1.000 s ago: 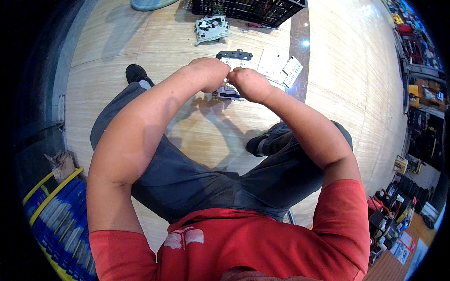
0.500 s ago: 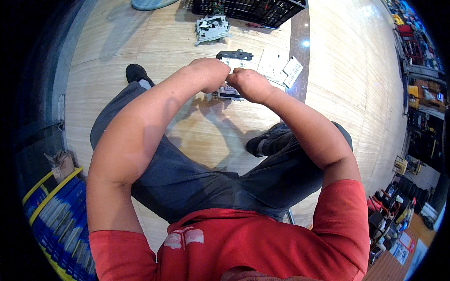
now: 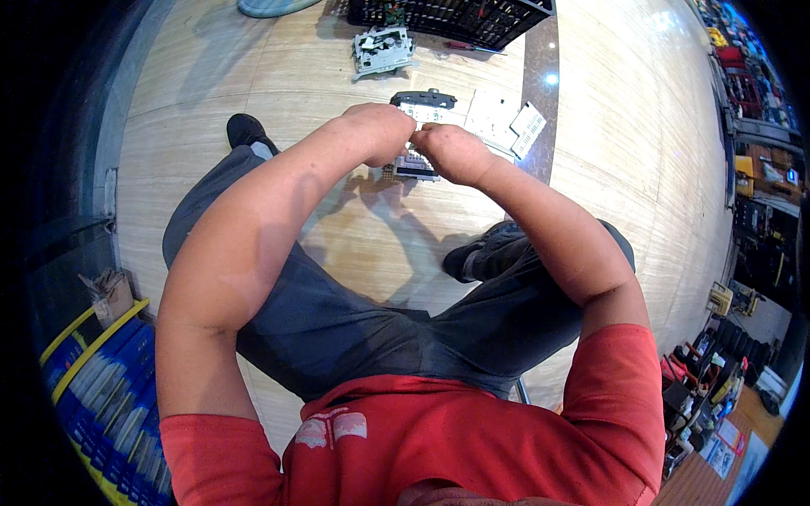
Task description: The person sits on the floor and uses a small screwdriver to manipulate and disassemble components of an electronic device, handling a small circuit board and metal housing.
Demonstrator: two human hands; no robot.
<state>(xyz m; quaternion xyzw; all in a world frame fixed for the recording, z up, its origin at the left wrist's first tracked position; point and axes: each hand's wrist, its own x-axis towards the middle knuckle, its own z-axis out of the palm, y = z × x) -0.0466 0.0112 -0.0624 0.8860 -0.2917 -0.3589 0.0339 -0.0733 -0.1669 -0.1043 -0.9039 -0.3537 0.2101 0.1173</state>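
Note:
Between my feet on the tiled floor stands an opened electronic unit (image 3: pixel 416 167) with a metal chassis and a black front piece (image 3: pixel 423 99) at its far end. My left hand (image 3: pixel 384 135) is curled over its left side, the back of the hand hiding the fingers' grip. From the right, my right hand (image 3: pixel 454 154) meets it with thumb and fingers pinched together over the unit's middle. What the two hands hold between them is too small and covered to make out. Flat perforated metal plates, a larger one (image 3: pixel 492 118) and a smaller one (image 3: pixel 528 131), lie just right of the unit.
Beyond the unit lies a stripped metal disc-drive-like mechanism (image 3: pixel 382 52). A black plastic crate (image 3: pixel 456 18) stands behind it, with a red-handled screwdriver (image 3: pixel 469 46) on the floor alongside. Blue packages fill a yellow-framed rack (image 3: pixel 105 405) at lower left; tool-laden shelves (image 3: pixel 742 169) line the right.
Hardly anything differs. The fingers of both hands have shifted very slightly over the unit, while the arms, unit and plates keep their places.

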